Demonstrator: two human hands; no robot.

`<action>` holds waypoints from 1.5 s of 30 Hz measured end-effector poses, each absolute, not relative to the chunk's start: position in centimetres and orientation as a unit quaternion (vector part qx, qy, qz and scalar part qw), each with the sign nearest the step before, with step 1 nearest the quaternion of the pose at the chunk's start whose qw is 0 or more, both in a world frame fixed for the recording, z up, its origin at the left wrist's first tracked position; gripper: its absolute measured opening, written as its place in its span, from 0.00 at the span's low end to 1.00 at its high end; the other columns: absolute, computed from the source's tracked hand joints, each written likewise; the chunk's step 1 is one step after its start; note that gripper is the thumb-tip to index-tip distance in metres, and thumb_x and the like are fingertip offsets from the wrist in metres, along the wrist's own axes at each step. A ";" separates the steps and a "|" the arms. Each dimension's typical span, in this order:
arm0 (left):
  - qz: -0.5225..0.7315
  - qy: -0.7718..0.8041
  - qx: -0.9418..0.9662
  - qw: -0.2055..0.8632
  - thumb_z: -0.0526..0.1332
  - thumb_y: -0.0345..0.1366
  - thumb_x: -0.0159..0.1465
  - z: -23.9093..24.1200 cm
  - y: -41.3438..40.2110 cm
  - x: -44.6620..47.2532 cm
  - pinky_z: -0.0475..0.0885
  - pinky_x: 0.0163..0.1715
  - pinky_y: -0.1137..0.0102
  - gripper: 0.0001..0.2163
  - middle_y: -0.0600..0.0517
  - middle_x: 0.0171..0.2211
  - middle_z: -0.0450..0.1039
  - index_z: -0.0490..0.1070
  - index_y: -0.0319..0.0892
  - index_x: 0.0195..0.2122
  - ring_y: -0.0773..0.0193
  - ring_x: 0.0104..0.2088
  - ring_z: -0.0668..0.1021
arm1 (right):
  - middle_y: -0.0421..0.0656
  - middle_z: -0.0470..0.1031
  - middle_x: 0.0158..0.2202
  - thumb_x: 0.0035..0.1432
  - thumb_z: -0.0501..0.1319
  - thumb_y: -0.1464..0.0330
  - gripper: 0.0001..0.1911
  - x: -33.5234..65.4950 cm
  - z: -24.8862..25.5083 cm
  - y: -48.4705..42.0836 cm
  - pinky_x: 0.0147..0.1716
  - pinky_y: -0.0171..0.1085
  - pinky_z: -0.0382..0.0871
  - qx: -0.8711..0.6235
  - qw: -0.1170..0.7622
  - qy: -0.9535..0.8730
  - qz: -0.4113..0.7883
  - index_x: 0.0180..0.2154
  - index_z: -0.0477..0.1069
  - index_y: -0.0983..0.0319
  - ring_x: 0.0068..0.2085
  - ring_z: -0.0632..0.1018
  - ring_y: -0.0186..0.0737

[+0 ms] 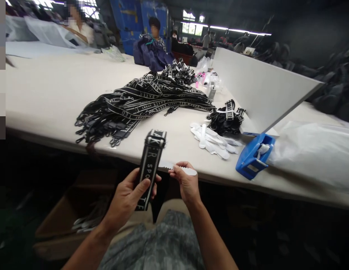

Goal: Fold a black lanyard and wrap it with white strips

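Gripping a black woven strap (152, 157), the left hand (126, 198) wraps its fingers around the band, with the thumb pressed across the white block lettering. The strap stands nearly upright just in front of the surface's (50, 97) near edge, and a metal buckle crosses its top end. The right hand (187, 183) is close beside it, its fingers pinched on a thin white oblong tab (190, 171) with rounded ends. On the pale, smooth surface lies a big tangled heap of straps (143, 103) with the same lettering, and a smaller dark bundle (226, 118) lies to its right. A loose pile of white tabs (213, 140) lies near a blue plastic tape dispenser (254, 155). Behind these a flat white board (258, 90) stands on edge.
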State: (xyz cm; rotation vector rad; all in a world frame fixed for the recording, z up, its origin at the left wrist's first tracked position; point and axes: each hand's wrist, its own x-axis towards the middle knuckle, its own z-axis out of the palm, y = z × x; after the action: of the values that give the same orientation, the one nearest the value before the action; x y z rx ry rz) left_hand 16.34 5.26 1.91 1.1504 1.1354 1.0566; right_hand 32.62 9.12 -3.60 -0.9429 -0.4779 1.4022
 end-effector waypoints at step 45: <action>0.140 0.512 0.635 0.562 0.61 0.48 0.62 -5.6 2.1 14.3 0.71 0.47 0.68 0.16 0.50 0.42 0.82 0.80 0.45 0.44 0.51 0.44 0.80 | 0.43 0.78 0.46 0.65 0.60 0.70 0.07 33.1 -7.0 0.0 0.49 0.35 0.69 -0.450 0.436 -0.595 0.503 0.36 0.77 0.59 0.47 0.77 0.37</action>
State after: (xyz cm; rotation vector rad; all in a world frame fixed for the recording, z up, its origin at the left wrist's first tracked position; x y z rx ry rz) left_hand 14.34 2.06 -5.60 1.4946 1.2049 0.3307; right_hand 33.14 0.04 -6.96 -1.1185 -1.4806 1.2524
